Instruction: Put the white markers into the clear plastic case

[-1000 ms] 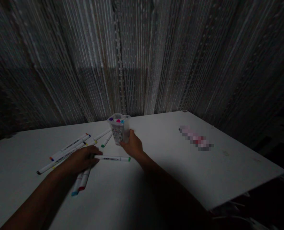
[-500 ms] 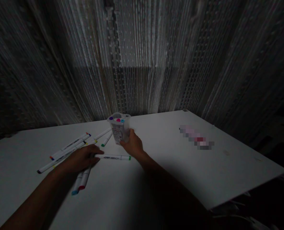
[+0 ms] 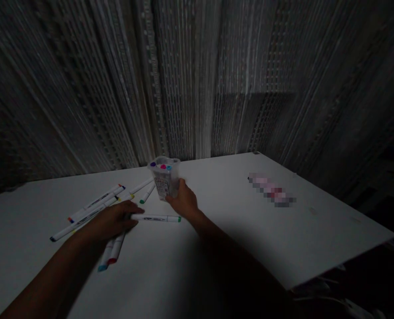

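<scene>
A clear plastic cup (image 3: 165, 181) stands upright on the white table (image 3: 216, 248) with a few markers in it, their purple, pink and blue caps showing. My right hand (image 3: 183, 201) is wrapped round the cup's near right side. My left hand (image 3: 112, 220) lies fingers down over loose white markers (image 3: 93, 208), with its fingertips on the end of a green-capped marker (image 3: 160, 218) that lies flat in front of the cup. Two markers with red and blue caps (image 3: 108, 259) stick out from under the left wrist.
A curtain of pale bead strings (image 3: 190, 88) hangs right behind the table. A blurred pink and dark patch (image 3: 271, 190) lies on the table's right part. The table's right edge (image 3: 343, 261) drops off into darkness.
The view has swung a little; both hands, the cup and the markers stay where they were.
</scene>
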Motion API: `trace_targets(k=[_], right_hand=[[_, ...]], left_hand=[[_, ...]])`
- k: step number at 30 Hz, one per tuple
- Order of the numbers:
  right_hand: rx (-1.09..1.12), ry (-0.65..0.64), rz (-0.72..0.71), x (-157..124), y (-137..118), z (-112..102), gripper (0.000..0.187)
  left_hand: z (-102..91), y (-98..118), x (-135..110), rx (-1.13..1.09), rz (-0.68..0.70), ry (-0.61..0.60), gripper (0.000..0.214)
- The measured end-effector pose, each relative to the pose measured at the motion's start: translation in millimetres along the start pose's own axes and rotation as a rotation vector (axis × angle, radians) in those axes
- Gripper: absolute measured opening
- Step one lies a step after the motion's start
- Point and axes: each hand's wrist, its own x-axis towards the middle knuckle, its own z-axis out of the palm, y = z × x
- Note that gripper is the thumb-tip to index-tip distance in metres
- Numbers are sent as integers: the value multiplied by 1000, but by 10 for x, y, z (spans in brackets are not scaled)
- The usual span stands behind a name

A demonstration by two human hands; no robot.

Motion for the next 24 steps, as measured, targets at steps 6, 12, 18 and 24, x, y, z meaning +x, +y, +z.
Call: trace_targets(k=[6, 12, 18, 24], right_hand=[[8, 24, -24, -10, 16, 10, 52], [13, 18, -14, -32, 8, -4, 53], [10, 33, -29, -27, 23, 21, 55], [4, 23, -13, -29, 14, 12, 55]], left_hand=[[16, 16, 2, 22, 11, -1, 46], [6, 180, -50, -61, 35, 23, 48], [97, 180, 7, -121, 159, 30, 41], [115, 59, 36, -136, 78, 39, 39]])
